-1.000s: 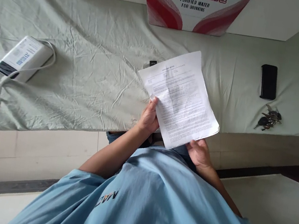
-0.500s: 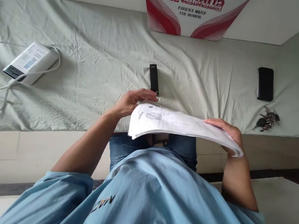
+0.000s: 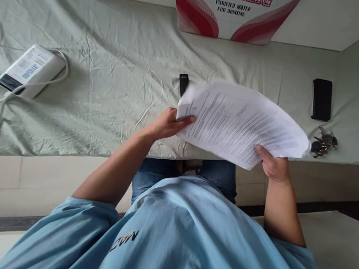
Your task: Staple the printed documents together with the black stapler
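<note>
I am gripping the papers [image 3: 242, 123] with my left hand [image 3: 167, 123] at one edge and my right hand [image 3: 272, 164] under the other, above the bed [image 3: 107, 78]. Held only by its edges, the loose stack could fan and slip.

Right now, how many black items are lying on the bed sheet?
2, plus dark keys. A slim black stick lies mid-sheet, partly hidden behind the papers held by the left hand and right hand. A black phone lies far right above the keys. More may be hidden.
</note>
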The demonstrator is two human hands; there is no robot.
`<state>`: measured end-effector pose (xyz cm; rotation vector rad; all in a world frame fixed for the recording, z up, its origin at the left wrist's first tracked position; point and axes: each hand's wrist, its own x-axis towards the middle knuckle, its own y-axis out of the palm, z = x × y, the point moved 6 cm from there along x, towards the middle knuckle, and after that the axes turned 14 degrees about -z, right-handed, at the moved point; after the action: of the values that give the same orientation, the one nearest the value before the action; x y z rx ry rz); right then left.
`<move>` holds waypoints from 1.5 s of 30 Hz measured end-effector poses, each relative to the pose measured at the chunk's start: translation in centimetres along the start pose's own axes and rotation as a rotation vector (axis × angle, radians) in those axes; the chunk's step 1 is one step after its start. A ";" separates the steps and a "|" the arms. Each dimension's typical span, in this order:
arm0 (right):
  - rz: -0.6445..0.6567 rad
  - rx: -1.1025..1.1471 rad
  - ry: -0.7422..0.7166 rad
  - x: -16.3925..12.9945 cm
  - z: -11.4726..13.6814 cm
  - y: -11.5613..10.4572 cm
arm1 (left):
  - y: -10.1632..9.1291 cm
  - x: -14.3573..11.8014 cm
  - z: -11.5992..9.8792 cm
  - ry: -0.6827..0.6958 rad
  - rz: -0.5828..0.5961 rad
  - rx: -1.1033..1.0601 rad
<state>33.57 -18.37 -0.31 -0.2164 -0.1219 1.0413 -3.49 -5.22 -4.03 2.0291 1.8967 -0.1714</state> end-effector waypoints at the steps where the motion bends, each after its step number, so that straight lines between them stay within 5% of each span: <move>1: -0.014 0.043 0.046 -0.3 -0.5 -0.1 | 0.2 0.0 0.3 0.047 0.029 0.052; 4: 0.054 0.085 0.289 -2.2 -2.5 0.1 | 1.2 -0.2 0.8 0.165 0.194 0.245; 8: 0.099 0.065 0.542 -5.4 -4.7 -0.2 | 1.7 -0.1 1.0 0.069 0.283 0.389; 15: -0.120 0.134 0.756 -10.3 -6.5 -0.8 | 1.1 -0.8 -0.3 -0.134 0.083 0.430; 24: -0.253 0.162 0.673 -12.2 -6.2 0.4 | -1.7 -1.6 -0.8 -0.079 -0.237 0.365; 29: -0.249 0.199 0.682 -11.9 -6.0 1.7 | -3.4 -0.5 -1.6 0.114 -0.484 0.390; 35: -0.259 0.224 0.698 -12.2 -5.8 2.8 | -1.7 0.8 -1.0 0.157 -0.393 0.453; 45: -0.296 0.274 0.713 -12.3 -4.8 2.8 | -0.7 -0.5 -1.1 0.320 -0.368 0.632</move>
<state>25.98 -28.23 -5.61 -0.2979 0.6141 0.6293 -4.40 -5.29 -2.95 2.1426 2.6744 -0.6458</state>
